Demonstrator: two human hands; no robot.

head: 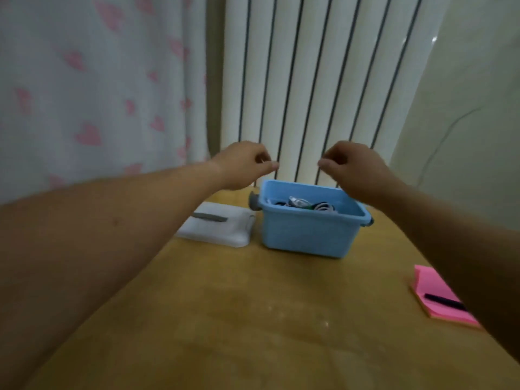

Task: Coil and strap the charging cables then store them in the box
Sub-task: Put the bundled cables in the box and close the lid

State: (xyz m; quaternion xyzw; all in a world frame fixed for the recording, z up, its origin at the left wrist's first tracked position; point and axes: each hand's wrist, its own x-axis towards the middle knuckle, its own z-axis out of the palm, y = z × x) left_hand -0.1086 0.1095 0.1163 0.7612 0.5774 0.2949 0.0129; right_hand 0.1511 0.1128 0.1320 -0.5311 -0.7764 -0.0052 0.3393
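Left hand [244, 164], right hand [355, 168], curled above blue box [306, 235], cables [308, 205] inside

The box [306, 235] is showing light blue, the lid [213, 233] white. Pink hearts are dotting the white curtain [84, 80]; the notepad [433, 285] is showing pink.

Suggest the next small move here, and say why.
Probably lower the left hand to the white flat lid with a grey handle lying beside the blue plastic box and grip it. The coiled cables already lie inside the open box, and the right hand hovers above it too.
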